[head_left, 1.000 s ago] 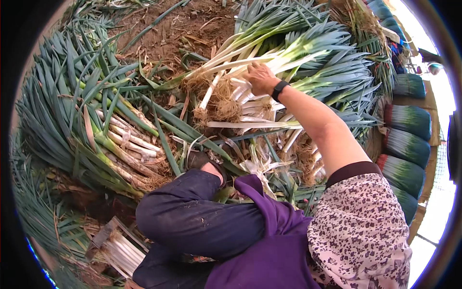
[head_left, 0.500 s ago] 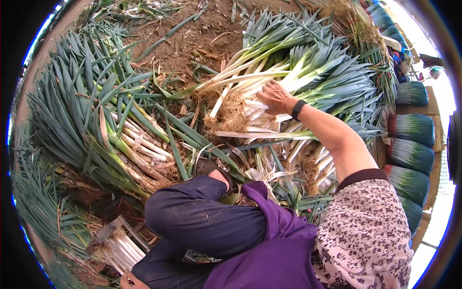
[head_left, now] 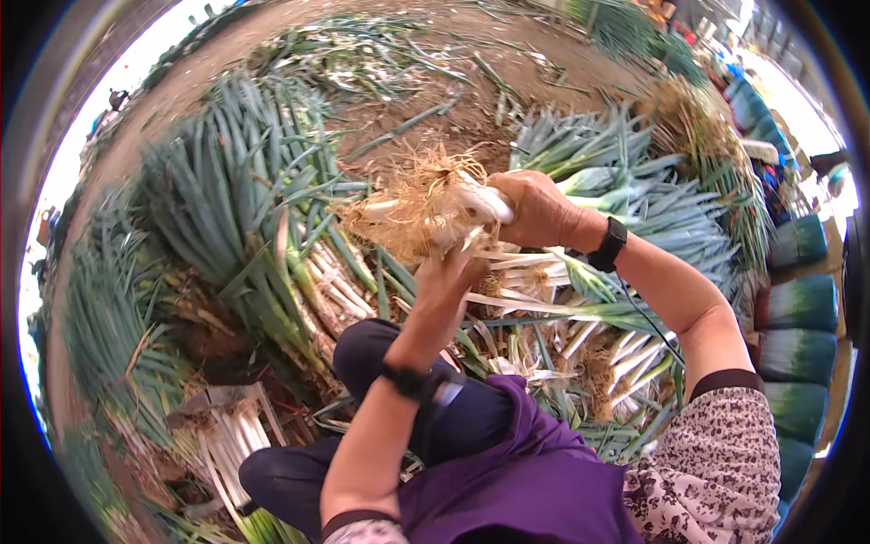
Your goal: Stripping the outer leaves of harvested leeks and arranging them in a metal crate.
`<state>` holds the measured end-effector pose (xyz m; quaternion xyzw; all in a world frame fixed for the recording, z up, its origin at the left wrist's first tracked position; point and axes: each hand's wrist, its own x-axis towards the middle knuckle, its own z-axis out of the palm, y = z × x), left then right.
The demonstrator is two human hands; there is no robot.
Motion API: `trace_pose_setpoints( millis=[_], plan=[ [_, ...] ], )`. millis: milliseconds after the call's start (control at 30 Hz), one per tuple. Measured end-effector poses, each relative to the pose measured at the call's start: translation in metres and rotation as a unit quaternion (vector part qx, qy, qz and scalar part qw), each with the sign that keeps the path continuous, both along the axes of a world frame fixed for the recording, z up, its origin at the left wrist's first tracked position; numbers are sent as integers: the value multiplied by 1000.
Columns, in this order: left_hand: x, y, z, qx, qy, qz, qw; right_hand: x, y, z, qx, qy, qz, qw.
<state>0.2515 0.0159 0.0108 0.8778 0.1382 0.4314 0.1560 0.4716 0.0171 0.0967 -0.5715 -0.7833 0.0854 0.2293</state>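
Note:
My right hand point(head_left: 542, 210) is closed round the white shafts of a bunch of long green onions point(head_left: 489, 201), held up above the pile. Their pale, stringy roots point(head_left: 426, 195) point left. Just below the roots, my left hand point(head_left: 446, 279) grips the same bunch from underneath; its fingertips are partly hidden. Behind my right hand, the blue-green leaves point(head_left: 671, 213) of the pile fan out to the right. More white stalks point(head_left: 535, 267) lie under the raised bunch.
Another big heap of green onions point(head_left: 213, 181) lies on the left. At lower left, white stalks point(head_left: 234, 440) rest by a metal frame point(head_left: 217, 396). Wrapped bundles point(head_left: 797, 304) line the right side. Loose leaves point(head_left: 362, 54) litter the soil at the back.
My left hand has come up from the lower left, by the metal frame, to the bunch. My right hand has lifted green onions off the pile. The view has shifted.

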Motion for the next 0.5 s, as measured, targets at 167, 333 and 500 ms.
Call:
trace_pose_setpoints(
  millis=[167,333,500],
  plan=[
    [28,2,-21,-253,-152,115,948,-45,3,-3,-98,178,114,973],
    [-5,7,0,-122,-28,130,984,-53,11,-16,-193,261,84,942],
    [-13,1,1,-626,-489,-26,606,-72,10,-20,-143,131,89,977]
  ],
)
